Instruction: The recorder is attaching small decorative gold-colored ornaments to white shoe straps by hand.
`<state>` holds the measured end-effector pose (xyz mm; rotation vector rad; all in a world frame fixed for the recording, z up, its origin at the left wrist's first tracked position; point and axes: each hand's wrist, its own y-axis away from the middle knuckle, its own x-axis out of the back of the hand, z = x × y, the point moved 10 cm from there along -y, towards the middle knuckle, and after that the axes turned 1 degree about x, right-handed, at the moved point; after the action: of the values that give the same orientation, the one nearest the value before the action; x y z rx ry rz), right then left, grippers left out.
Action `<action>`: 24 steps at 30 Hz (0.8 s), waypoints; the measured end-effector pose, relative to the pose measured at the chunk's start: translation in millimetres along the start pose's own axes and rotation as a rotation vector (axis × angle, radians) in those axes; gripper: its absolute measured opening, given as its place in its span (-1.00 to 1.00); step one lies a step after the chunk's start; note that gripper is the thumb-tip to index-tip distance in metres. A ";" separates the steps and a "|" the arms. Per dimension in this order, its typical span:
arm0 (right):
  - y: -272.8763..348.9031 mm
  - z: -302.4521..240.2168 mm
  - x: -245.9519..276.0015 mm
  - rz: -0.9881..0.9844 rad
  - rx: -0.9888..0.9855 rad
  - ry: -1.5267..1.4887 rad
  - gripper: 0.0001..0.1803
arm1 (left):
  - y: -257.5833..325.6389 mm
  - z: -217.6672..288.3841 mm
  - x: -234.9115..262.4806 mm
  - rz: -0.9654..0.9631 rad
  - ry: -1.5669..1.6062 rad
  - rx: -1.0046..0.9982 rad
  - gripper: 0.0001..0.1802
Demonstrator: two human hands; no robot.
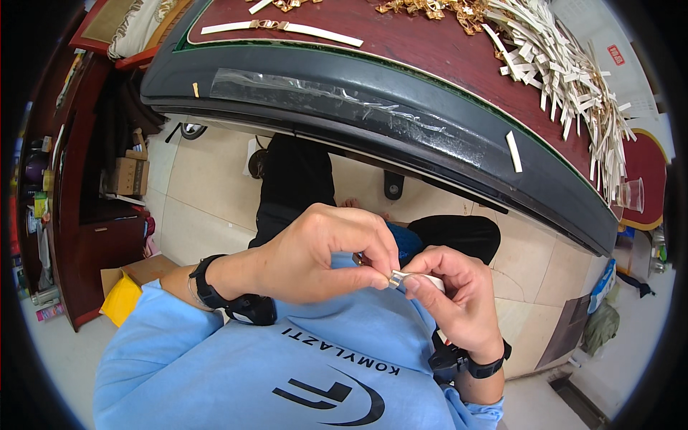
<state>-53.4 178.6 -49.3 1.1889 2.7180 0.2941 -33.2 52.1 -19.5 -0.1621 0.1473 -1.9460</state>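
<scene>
Above my lap, both hands meet at a small gold buckle (395, 279) on a white strap (436, 284). My left hand (326, 251) pinches the buckle between thumb and fingers, and a bit of brown or gold metal shows by its curled fingers. Closed on the strap, my right hand (455, 290) presses its thumb close beside the buckle. The strap seems to pass through the buckle, but the fingertips hide part of it. On the table lies a white strap with a gold buckle (269, 25) at its middle.
The dark red table (430, 54) has a padded black edge (322, 97) in front of me. A heap of white straps (552, 64) and a pile of gold buckles (437, 8) lie on it. One loose strap (514, 151) rests on the edge. A clear cup (631, 195) stands at right.
</scene>
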 end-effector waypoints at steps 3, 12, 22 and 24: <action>2.3 -24.6 -4.1 0.035 0.124 0.316 -0.89 | 0.6 -1.3 1.4 0.023 -0.017 0.010 -0.93; 10.4 -42.6 -2.5 0.204 0.226 0.417 -0.86 | 1.3 7.4 8.1 0.174 -0.175 -0.034 -0.89; 9.7 -35.4 0.0 0.183 0.173 0.394 -0.84 | 3.4 17.0 4.6 0.165 -0.231 -0.098 -0.83; 10.2 -37.6 1.9 0.181 0.181 0.399 -0.84 | 1.3 19.9 4.4 0.173 -0.260 -0.105 -0.84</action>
<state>-55.9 182.5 -10.6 1.5824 3.0293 0.3464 -30.0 47.0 0.0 -0.4552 0.0880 -1.7284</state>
